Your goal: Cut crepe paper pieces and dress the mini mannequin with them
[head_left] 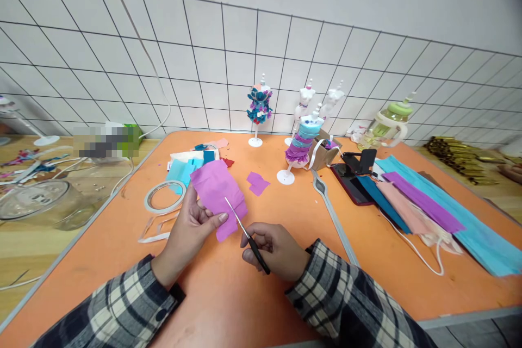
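Note:
My left hand (pixel 190 228) pinches a piece of pink-purple crepe paper (pixel 218 190) between thumb and fingers and holds it just above the orange table (pixel 122 244). My right hand (pixel 275 250) is closed around the black handles of small scissors (pixel 244 231). Their thin blades point up and left, and the tips lie against the lower right part of the paper. Both sleeves are dark plaid.
A tape roll (pixel 165 197), blue paper scraps (pixel 185 169) and a small purple scrap (pixel 258 182) lie beyond the hands. Small mannequins in paper dresses (pixel 302 141) stand at the back. Folded coloured paper sheets (pixel 428 206), a phone on a stand (pixel 356 171) and a ruler (pixel 332 212) lie right.

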Tool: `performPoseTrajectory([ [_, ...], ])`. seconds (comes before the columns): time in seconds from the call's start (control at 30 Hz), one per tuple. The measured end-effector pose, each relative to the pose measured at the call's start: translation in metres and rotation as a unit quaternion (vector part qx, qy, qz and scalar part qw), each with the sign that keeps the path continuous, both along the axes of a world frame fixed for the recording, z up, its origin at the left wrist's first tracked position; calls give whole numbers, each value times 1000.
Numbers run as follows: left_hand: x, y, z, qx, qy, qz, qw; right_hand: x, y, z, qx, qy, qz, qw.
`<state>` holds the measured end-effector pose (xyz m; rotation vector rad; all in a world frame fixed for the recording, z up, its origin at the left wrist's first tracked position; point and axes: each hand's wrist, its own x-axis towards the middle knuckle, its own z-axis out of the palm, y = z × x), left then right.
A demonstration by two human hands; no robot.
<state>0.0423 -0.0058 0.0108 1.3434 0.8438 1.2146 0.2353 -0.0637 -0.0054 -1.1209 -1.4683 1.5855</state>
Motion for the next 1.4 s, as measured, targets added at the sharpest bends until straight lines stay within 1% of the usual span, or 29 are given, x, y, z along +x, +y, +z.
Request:
performPoseTrajectory([
  [0.1, 1, -1, -1, -2, -21, -15, 1000, 0, 0, 0, 6, 6, 0, 1000],
  [0.2, 2, 0, -4, -4, -27, -17, 999, -1, 1, -2, 6, 3, 1, 1000],
  [0.4, 0, -1, -5, -8, -22, -4, 1000, -1, 0, 0, 0, 2, -5, 1000],
  [0.63, 2, -2, -3, -23, -15, -14, 1000, -1, 0, 1, -3, 15, -5, 1000],
  [0.77, 1, -2, -5, -14, -10, -8, 1000, -1, 0, 0, -2, 2, -8, 1000],
  [0.9, 0, -3, -7, -17, 0, -16, 1000, -1, 0, 0, -5, 5, 0, 1000],
  [1.1, 2, -5, -7, -35, -12, -35, 999, -1, 0, -1, 4, 10, 4, 1000],
  [1.23, 2, -5, -8, -34, -21, -30, 999, -1, 0, -2, 3, 8, -2, 1000],
  [1.4, 4, -6, -4, -48, -31, -38, 998, -1, -1, 2, 3, 7, 2, 1000],
])
